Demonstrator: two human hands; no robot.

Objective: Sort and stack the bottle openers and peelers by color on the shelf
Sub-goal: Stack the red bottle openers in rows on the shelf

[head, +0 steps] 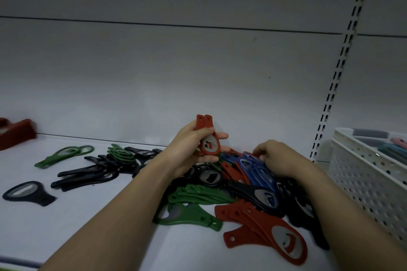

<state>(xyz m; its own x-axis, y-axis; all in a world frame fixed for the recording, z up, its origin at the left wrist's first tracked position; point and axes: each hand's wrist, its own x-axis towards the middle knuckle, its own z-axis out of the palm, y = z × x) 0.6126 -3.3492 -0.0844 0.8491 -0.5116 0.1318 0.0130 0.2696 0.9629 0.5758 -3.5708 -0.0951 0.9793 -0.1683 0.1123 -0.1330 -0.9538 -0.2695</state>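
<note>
Head view
Left hand (193,149): raised above the mixed pile (237,182) on the shelf (88,215), fingers curled round red bottle openers (208,136), handles pointing up.
Right hand (277,158): palm down on the pile's far right side, fingertips curled, pinching a red opener (256,156) lying among blue ones.
Basket (363,174): right of the pile.

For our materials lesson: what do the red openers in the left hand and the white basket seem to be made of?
Red openers: probably matte plastic bodies with a grey, metal-looking plate in the head. White basket: likely moulded plastic, with even rows of holes.
</note>
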